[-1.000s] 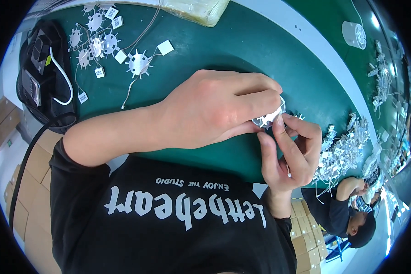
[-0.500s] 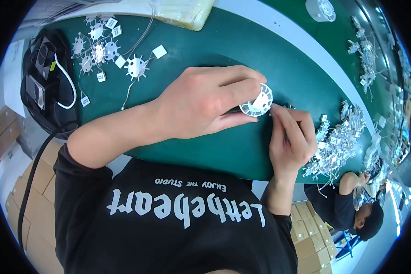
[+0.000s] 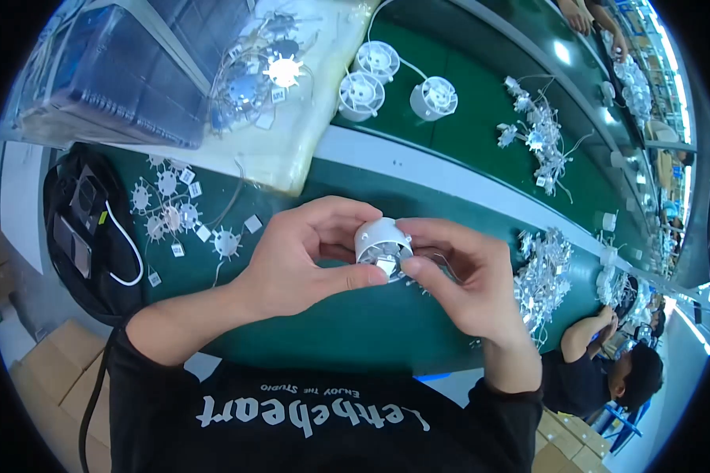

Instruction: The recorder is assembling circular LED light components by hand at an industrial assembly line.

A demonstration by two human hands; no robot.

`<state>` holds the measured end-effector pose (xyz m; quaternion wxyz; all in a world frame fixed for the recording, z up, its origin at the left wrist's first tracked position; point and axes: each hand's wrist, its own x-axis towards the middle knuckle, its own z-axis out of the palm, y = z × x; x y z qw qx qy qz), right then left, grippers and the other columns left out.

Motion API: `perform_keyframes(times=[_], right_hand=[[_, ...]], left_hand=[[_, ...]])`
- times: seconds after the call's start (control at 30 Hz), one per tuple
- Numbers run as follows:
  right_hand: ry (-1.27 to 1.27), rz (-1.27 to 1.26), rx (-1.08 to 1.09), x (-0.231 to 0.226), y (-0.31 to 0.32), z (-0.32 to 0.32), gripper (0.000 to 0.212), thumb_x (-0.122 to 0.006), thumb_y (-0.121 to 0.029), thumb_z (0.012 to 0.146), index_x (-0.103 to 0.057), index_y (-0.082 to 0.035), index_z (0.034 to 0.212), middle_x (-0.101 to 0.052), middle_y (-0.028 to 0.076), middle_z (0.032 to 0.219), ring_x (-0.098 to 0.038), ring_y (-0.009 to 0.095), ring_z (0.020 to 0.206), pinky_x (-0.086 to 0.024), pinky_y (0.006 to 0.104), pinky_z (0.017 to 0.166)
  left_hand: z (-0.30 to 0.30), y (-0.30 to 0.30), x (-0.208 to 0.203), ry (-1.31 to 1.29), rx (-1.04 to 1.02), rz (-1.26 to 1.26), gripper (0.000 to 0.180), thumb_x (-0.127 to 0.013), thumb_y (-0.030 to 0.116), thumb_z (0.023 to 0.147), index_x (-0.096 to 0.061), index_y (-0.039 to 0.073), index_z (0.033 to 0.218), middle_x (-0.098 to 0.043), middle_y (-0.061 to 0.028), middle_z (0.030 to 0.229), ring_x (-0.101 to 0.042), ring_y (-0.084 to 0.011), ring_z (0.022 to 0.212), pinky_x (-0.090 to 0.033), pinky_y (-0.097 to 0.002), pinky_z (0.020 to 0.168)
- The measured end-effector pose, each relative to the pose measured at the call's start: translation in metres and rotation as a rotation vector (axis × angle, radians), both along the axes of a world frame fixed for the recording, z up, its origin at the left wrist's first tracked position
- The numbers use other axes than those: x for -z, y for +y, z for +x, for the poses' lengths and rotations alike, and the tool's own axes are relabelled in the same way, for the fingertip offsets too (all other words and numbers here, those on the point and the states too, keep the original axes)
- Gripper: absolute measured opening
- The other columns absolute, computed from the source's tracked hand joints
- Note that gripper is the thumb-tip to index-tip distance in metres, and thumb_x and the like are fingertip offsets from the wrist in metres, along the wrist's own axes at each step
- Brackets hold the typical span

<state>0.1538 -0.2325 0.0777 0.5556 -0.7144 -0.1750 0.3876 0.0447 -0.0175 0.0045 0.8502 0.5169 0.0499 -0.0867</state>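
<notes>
A white round plastic housing is tilted between my two hands, its open side turned toward me. A small white square piece shows at that opening. My left hand grips the housing from the left, with the thumb at the lower rim beside the square. From the right, my right hand pinches it, index finger on top and thumb at the lower edge. A thin wire shows by the right fingers. Left of my hands lie several silver spoked discs with wires and white square tags.
To the right is a heap of wired silver parts. Beyond the pale strip, three white round housings stand on a green surface. A wrapped pad and a blue-grey crate are at far left. A co-worker sits at right.
The housing has turned from its disc face to its side and opening. My right hand has come onto it. The view has shifted to show more of the far side.
</notes>
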Motion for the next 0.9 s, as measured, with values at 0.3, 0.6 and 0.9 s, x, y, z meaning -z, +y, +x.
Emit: perform_keyframes(times=[0.3, 0.6, 0.9], right_hand=[[-0.603, -0.075, 0.171, -0.019, 0.080, 0.227, 0.046, -0.082, -0.015, 0.098, -0.069, 0.002, 0.138, -0.076, 0.009, 0.119, -0.074, 0.015, 0.104, -0.058, 0.0261, 0.099], [-0.911, -0.622, 0.394, 0.081, 0.083, 0.511, 0.054, -0.076, -0.041, 0.102, -0.067, 0.004, 0.131, -0.076, 0.017, 0.120, -0.073, 0.023, 0.111, -0.059, 0.0373, 0.101], [-0.774, -1.104, -0.150, 0.026, 0.007, 0.367, 0.099, -0.049, -0.086, 0.097, -0.063, -0.002, 0.147, -0.071, 0.024, 0.132, -0.066, 0.038, 0.130, -0.048, 0.0441, 0.113]], left_hand=[[0.002, 0.000, 0.006, -0.139, -0.204, 0.155, 0.071, -0.086, 0.004, 0.091, -0.051, 0.003, 0.154, -0.057, -0.0191, 0.153, -0.064, -0.0296, 0.135, -0.060, -0.0412, 0.104], [0.002, -0.004, 0.018, -0.523, -0.065, 0.679, 0.053, -0.085, 0.010, 0.092, -0.064, 0.003, 0.140, -0.066, -0.0167, 0.141, -0.071, -0.0307, 0.120, -0.063, -0.0383, 0.097], [0.003, -0.010, 0.009, -0.524, -0.047, 0.752, 0.048, -0.084, 0.010, 0.091, -0.067, 0.004, 0.135, -0.071, -0.0136, 0.132, -0.073, -0.0327, 0.113, -0.062, -0.0389, 0.094]])
